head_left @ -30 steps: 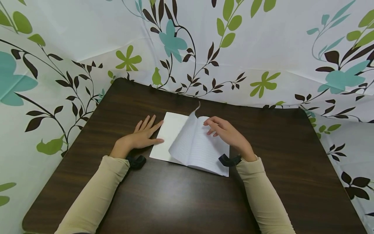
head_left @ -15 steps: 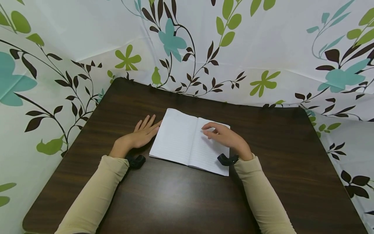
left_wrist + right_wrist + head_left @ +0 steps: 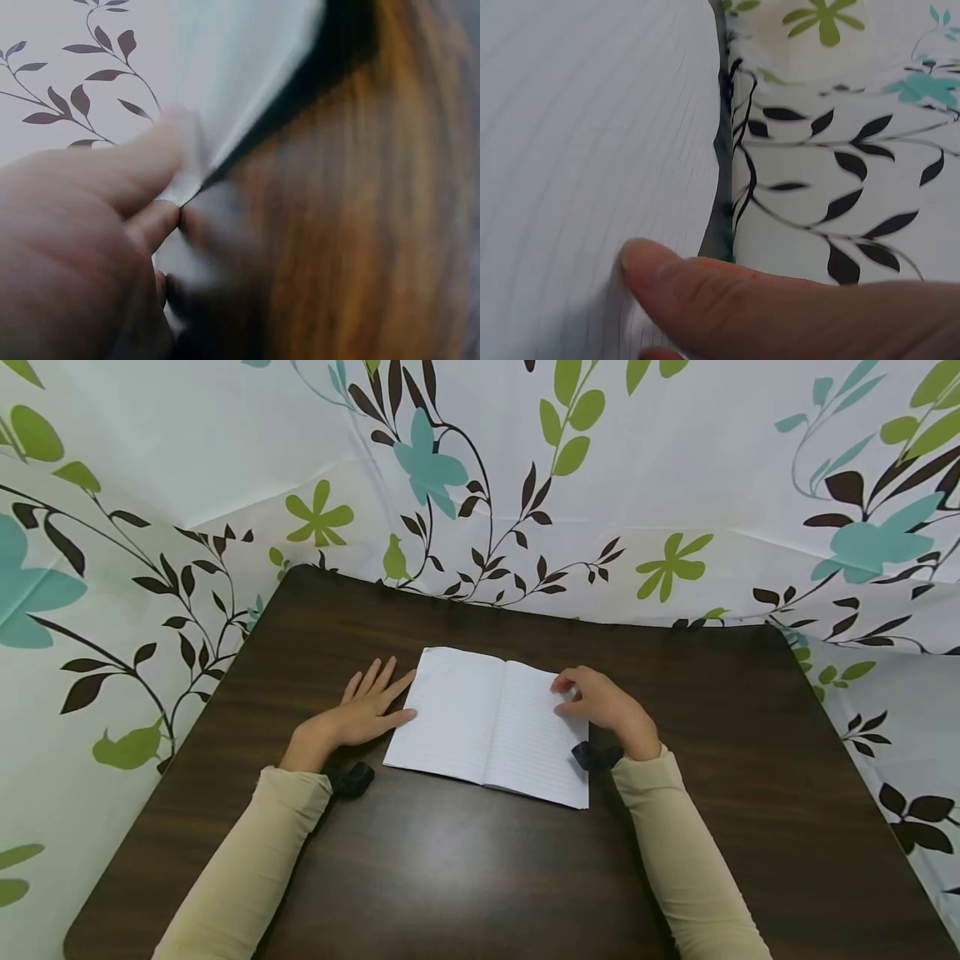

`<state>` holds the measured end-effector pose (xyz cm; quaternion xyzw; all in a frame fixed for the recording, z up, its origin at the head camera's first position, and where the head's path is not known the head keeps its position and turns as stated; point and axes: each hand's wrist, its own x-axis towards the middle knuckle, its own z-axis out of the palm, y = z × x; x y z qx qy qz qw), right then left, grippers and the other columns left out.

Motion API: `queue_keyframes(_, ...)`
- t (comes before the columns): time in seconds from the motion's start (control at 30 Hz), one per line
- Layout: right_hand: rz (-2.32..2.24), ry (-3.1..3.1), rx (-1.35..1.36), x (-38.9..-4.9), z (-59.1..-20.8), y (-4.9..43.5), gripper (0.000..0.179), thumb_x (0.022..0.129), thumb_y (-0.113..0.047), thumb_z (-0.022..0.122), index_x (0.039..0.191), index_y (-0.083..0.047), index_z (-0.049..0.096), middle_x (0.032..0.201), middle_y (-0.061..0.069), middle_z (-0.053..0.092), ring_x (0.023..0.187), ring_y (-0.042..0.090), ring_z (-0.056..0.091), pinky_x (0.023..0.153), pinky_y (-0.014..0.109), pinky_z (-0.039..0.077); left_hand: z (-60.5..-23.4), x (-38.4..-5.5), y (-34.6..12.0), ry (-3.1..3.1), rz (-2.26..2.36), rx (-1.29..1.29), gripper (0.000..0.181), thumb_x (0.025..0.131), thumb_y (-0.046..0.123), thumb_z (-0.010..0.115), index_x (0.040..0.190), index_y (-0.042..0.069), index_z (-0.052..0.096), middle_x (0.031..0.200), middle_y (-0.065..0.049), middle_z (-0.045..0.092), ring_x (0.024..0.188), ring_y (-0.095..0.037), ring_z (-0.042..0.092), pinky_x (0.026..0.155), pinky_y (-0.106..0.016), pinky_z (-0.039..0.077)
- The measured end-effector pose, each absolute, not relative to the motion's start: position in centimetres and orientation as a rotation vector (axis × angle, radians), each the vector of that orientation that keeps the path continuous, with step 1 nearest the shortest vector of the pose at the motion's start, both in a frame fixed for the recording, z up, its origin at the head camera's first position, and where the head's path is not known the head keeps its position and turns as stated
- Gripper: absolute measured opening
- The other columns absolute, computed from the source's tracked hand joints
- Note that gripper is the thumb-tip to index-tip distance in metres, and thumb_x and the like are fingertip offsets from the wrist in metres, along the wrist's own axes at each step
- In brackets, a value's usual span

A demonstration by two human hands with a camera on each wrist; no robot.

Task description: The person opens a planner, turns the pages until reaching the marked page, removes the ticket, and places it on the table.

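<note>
An open notebook with white, faintly lined pages lies flat on the dark wooden table. My left hand rests beside its left edge, fingers spread, the thumb tip on the left page's margin. The left wrist view is blurred; there the left hand lies against the white page edge. My right hand is over the right page near its outer edge, fingers loosely bent, with a gap between index finger and thumb. In the right wrist view, its thumb touches the lined page.
The dark wooden table extends around the notebook on all sides. A white cloth with leaf, flower and bird prints hangs behind the table and along its sides. Black straps with small devices sit at both wrists.
A lifted leaf has turned over to the left and now lies flat. The left thumb, covered half a second ago, shows on top of the page. My right hand has moved right towards the page's outer edge.
</note>
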<state>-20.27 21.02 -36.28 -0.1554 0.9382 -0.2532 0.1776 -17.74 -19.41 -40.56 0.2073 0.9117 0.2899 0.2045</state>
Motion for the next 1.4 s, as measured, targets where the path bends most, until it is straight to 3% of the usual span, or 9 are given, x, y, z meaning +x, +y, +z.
queue_keyframes(0.2, -0.665, 2.685, -0.322, -20.7, -36.3, 21.7, 0.058, 0.089, -0.010, 0.083, 0.139, 0.001, 0.055, 0.129, 0.025, 0.054, 0.101, 0.033, 0.059, 0.091, 0.047, 0.055, -40.9, -17.9, -19.3, 2.550, 0.774, 0.565, 0.080, 0.108, 0.052, 0.047, 0.170, 0.019, 0.007, 0.175, -0.019, -0.016, 0.160, -0.041, -0.023, 0.125, -0.066, -0.015)
queue_keyframes(0.4, -0.615, 2.713, -0.251, -20.8, -36.6, 21.7, 0.075, 0.089, -0.015, 0.084, 0.152, 0.000, 0.046, 0.138, 0.026, 0.047, 0.107, 0.034, 0.056, 0.099, 0.050, 0.052, -41.2, -17.9, -19.3, 2.565, 0.735, 0.530, 0.081, 0.107, 0.052, 0.047, 0.170, 0.022, 0.005, 0.175, -0.013, -0.018, 0.161, -0.035, -0.024, 0.127, -0.062, -0.014)
queue_keyframes(0.53, -0.594, 2.737, -0.246, -20.8, -36.7, 21.5, 0.073, 0.088, -0.015, 0.085, 0.150, -0.001, 0.050, 0.138, 0.026, 0.047, 0.113, 0.036, 0.056, 0.105, 0.054, 0.051, -41.4, -18.1, -19.4, 2.569, 0.743, 0.531, 0.082, 0.107, 0.056, 0.045, 0.170, 0.024, 0.005, 0.175, -0.013, -0.018, 0.161, -0.034, -0.024, 0.127, -0.062, -0.014)
queue_keyframes(0.77, -0.595, 2.765, -0.178, -20.7, -36.7, 21.1, 0.069, 0.088, -0.014, 0.085, 0.147, -0.003, 0.051, 0.143, 0.026, 0.043, 0.116, 0.037, 0.055, 0.104, 0.056, 0.051, -41.5, -18.2, -19.4, 2.565, 0.747, 0.549, 0.087, 0.104, 0.067, 0.042, 0.170, 0.024, 0.004, 0.175, -0.014, -0.019, 0.161, -0.035, -0.025, 0.126, -0.063, -0.016)
queue_keyframes(1.0, -0.591, 2.804, -0.116, -20.7, -36.9, 20.9, 0.065, 0.089, -0.016, 0.084, 0.142, 0.004, 0.054, 0.144, 0.029, 0.043, 0.121, 0.041, 0.053, 0.108, 0.057, 0.049, -41.3, -18.1, -19.3, 2.559, 0.750, 0.548, 0.083, 0.106, 0.059, 0.044, 0.170, 0.023, 0.005, 0.175, -0.014, -0.017, 0.161, -0.035, -0.023, 0.127, -0.063, -0.013)
queue_keyframes(1.2, -0.524, 2.898, -0.134, -20.7, -37.1, 21.3, 0.045, 0.095, -0.022, 0.079, 0.130, 0.003, 0.067, 0.141, 0.031, 0.049, 0.126, 0.049, 0.045, 0.109, 0.062, 0.041, -40.8, -17.9, -19.2, 2.544, 0.761, 0.557, 0.082, 0.108, 0.052, 0.047, 0.170, 0.019, 0.006, 0.175, -0.018, -0.017, 0.161, -0.040, -0.023, 0.126, -0.064, -0.014)
queue_keyframes(1.33, -0.593, 2.955, -0.156, -20.9, -37.0, 21.8, 0.038, 0.099, -0.028, 0.073, 0.125, 0.000, 0.071, 0.143, 0.026, 0.052, 0.132, 0.050, 0.043, 0.105, 0.065, 0.031, -40.5, -17.8, -19.3, 2.530, 0.794, 0.572, 0.082, 0.107, 0.051, 0.048, 0.170, 0.018, 0.008, 0.174, -0.022, -0.016, 0.160, -0.043, -0.023, 0.124, -0.067, -0.016)
queue_keyframes(1.4, -0.682, 2.977, -0.182, -21.0, -36.9, 22.0, 0.036, 0.101, -0.028, 0.070, 0.123, 0.001, 0.071, 0.137, 0.025, 0.057, 0.127, 0.047, 0.048, 0.100, 0.062, 0.033, -40.5, -17.9, -19.3, 2.530, 0.784, 0.568, 0.082, 0.107, 0.052, 0.048, 0.170, 0.019, 0.007, 0.174, -0.020, -0.017, 0.160, -0.041, -0.023, 0.125, -0.065, -0.016)
